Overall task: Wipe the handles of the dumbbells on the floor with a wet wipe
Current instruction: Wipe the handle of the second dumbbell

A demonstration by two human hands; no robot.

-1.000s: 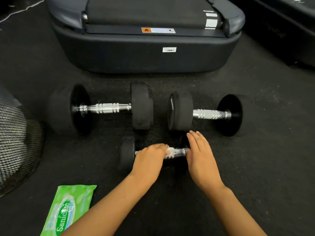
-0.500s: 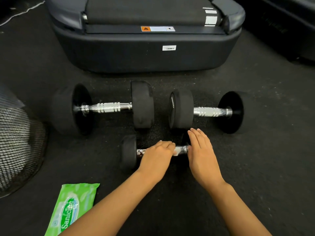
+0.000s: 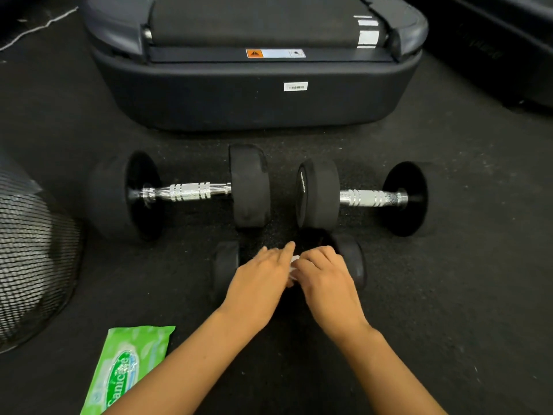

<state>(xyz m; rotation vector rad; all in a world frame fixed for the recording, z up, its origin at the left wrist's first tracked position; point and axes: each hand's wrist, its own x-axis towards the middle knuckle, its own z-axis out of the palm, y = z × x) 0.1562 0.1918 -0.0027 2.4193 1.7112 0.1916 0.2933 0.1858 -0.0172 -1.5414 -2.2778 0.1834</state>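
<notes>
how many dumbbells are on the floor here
3. A large dumbbell lies at back left, a second large dumbbell at back right, and a small dumbbell lies nearest, its handle covered by both hands. None seems hidden.

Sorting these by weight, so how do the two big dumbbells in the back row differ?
The left dumbbell looks larger, with thicker black heads, than the right dumbbell. The left one's handle shows longer; the right one's shorter. The left one lies nearer the mesh fan. Both lie on the floor, with knurled chrome handles, untouched.
</notes>
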